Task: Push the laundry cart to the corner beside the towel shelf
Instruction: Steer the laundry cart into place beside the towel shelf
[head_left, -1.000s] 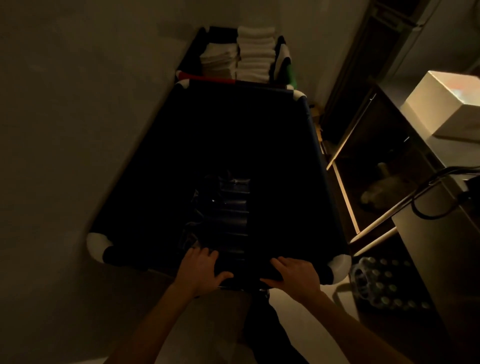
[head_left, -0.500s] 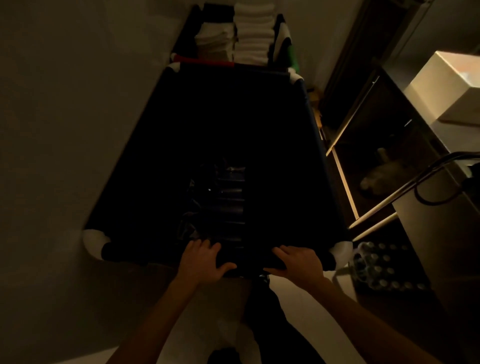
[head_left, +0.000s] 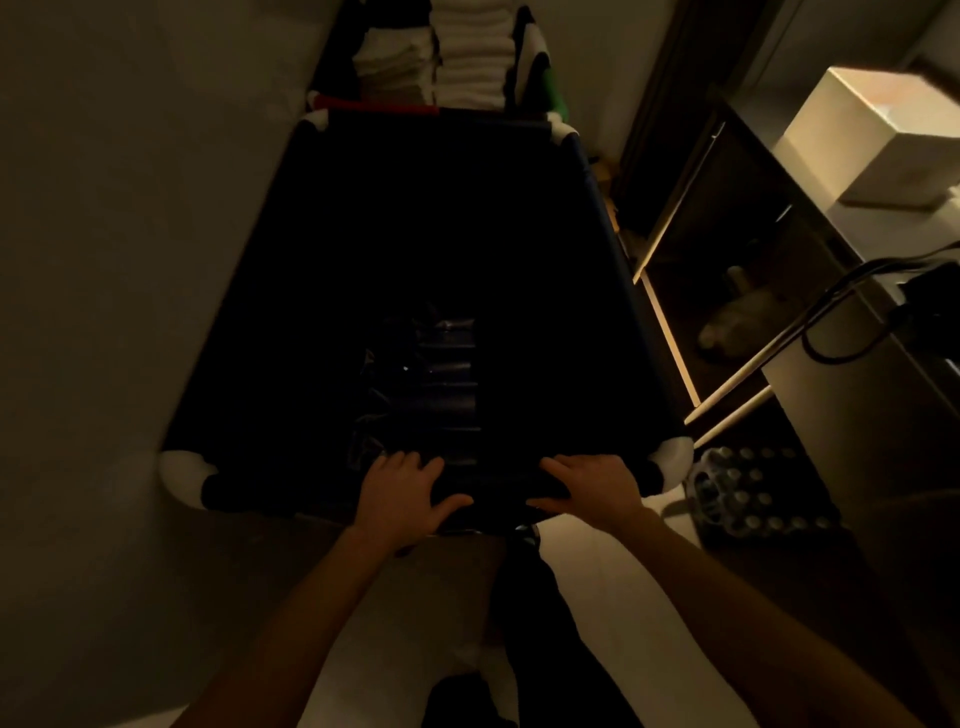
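Note:
A dark laundry cart (head_left: 608, 228) with white corner caps fills the middle of the head view, with dark folded cloth lying in its bottom. My left hand (head_left: 402, 493) and my right hand (head_left: 592, 488) both grip the cart's near rail, fingers over the top and thumbs on the near side. The cart's far end stands close against the towel shelf (head_left: 535, 62), which holds stacks of folded white towels (head_left: 467, 57). The cart's left side runs along a plain wall (head_left: 130, 260).
To the right of the cart stands a metal counter (head_left: 857, 415) with an open lower shelf, a white box (head_left: 878, 135) on top and black cables. A round rack of small caps (head_left: 743, 499) sits on the floor by the cart's near right corner.
The cart has rolled forward toward the towel shelf, with both hands still on its near rail. The towels now sit higher in view.

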